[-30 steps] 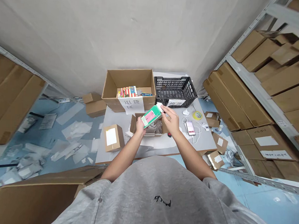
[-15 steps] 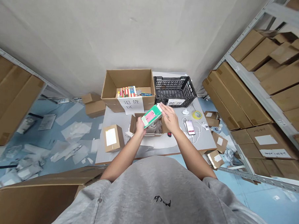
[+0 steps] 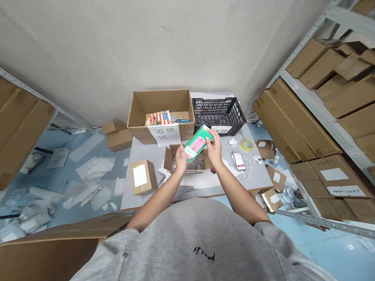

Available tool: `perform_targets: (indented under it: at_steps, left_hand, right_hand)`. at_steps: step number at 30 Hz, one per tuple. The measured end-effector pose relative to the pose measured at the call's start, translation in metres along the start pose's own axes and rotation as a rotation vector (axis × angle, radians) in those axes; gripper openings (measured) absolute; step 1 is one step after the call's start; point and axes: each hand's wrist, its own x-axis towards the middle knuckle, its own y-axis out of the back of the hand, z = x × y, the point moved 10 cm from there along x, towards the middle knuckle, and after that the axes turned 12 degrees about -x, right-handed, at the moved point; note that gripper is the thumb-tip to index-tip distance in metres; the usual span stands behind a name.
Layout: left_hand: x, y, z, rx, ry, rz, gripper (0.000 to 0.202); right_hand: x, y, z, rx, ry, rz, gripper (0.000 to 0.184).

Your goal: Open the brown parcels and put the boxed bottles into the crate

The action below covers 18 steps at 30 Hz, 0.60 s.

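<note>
A green box with a pink picture on its face (image 3: 195, 145) is held tilted between my two hands. My left hand (image 3: 181, 159) grips its lower left end. At the upper right end my right hand (image 3: 214, 148) is closed on it, thumb across the front. Directly below is an open small carton (image 3: 168, 159) with greyish wrapping inside, partly hidden by the green box and my hands. A closed brown parcel with a white label (image 3: 150, 176) stands to the left of that carton.
Behind stand a large open carton (image 3: 141, 132) with colourful packages and a black plastic crate (image 3: 238, 113). On the table's right are a phone with a white cable (image 3: 239, 161) and a tape roll (image 3: 247, 145). Shelves of cartons (image 3: 302, 139) flank the right; papers litter the left floor.
The green box has moved slightly up and right. My right hand has shifted from its top end to its right side, thumb now on the front.
</note>
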Motion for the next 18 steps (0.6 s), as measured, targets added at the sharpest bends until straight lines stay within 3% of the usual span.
perform_targets:
  at_steps: [3,8,13,18]
  left_hand:
    - [0.002,-0.011,0.013,0.194,-0.160,-0.161,0.060]
    - [0.007,-0.028,0.006,0.342,-0.075,-0.469,0.071]
    - [0.016,-0.045,-0.001,0.370,-0.005,-0.645,0.081]
    - [0.032,-0.093,0.016,0.366,-0.041,-0.752,0.089]
  right_hand:
    - [0.004,-0.001,0.006,0.023,-0.045,0.064,0.062]
    - [0.004,-0.005,0.018,0.110,-0.124,0.047,0.070]
    - [0.007,-0.002,0.014,0.210,-0.079,-0.145,0.078]
    - [0.029,0.020,0.010,0.191,-0.018,-0.258,0.075]
